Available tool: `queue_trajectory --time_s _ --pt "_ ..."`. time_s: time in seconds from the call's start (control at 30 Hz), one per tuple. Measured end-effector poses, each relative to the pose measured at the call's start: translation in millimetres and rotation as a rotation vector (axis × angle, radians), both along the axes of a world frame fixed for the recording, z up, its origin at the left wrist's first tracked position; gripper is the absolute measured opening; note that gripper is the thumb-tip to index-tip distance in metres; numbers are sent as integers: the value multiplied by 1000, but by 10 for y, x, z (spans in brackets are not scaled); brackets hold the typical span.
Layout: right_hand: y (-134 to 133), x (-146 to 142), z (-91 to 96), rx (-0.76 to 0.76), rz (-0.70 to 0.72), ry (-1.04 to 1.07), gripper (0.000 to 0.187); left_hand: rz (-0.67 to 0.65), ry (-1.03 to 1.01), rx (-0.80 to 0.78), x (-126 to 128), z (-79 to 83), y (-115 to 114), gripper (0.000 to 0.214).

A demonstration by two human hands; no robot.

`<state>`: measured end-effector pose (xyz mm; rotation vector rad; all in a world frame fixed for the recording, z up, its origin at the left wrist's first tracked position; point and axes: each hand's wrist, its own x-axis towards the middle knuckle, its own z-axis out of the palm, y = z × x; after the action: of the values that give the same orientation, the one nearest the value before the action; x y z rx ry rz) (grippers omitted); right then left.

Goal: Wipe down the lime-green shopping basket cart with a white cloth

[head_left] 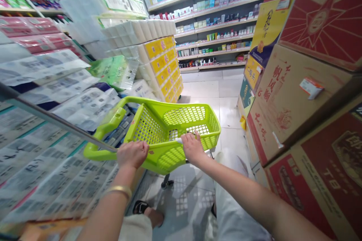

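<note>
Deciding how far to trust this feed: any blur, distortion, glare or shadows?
Head view: the paper packs at left are smeared, the boxes at right stretched toward the edge; head view: the cart is fairly clear, its lattice shadow visible on the floor, which shines pale beyond it; head view: labels on the far shelves look too small to read.

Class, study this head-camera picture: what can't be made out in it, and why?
All in the head view:
- White piece at the right hand: the fingers cover most of it.
- Pole: the left hand hides its near end; the left edge cuts the other.
- Labels on the back shelves' boxes: too small.
- Red carton, lower right: cut by the right edge.
</note>
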<state>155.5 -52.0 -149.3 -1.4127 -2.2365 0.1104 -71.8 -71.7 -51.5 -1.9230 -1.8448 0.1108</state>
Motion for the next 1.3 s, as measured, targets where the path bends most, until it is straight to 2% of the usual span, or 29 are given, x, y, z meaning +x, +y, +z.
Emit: queue_trajectory --time_s 0.07,0.17,0.27,0.33,0.4,0.57,0.67,0.73,0.8,0.93,1.03,1.13,1.3 --pt "-80 -345 122 -62 -9 -6 28 22 -10 -6 -63 -26 -26 55" --pt "-200 -872 330 -82 70 2 29 39 -21 -23 -151 -59 -96 59" --pt "-303 -1112 436 -50 156 -5 34 36 -32 -24 -231 -73 -197 60" --pt "-338 -1014 411 -30 185 -48 37 39 -45 -22 -274 -67 -268 59" --pt "-345 -725 329 -35 154 -103 40 44 -63 -19 -306 -51 -335 59" --pt "-334 278 135 -105 -115 -159 46 71 -106 -9 -314 -2 -487 57" --pt "-377 570 121 -124 -239 -157 48 81 -119 -9 -263 19 -581 57" --pt "-442 512 146 -128 -287 -148 47 86 -125 -11 -210 24 -644 57" --pt "-540 268 192 -120 -274 -137 44 92 -128 -12 -144 22 -705 56" --pt "-803 -444 317 -73 -97 -119 40 99 -134 -17 13 10 -829 56" --pt "-969 -714 380 -36 5 -98 44 109 -141 -25 126 11 -929 56" --pt "-1033 -510 348 -31 20 -89 48 124 -157 -35 202 24 -1026 55" --pt "-980 337 193 -64 -165 -74 47 142 -199 -33 261 38 -1161 54"
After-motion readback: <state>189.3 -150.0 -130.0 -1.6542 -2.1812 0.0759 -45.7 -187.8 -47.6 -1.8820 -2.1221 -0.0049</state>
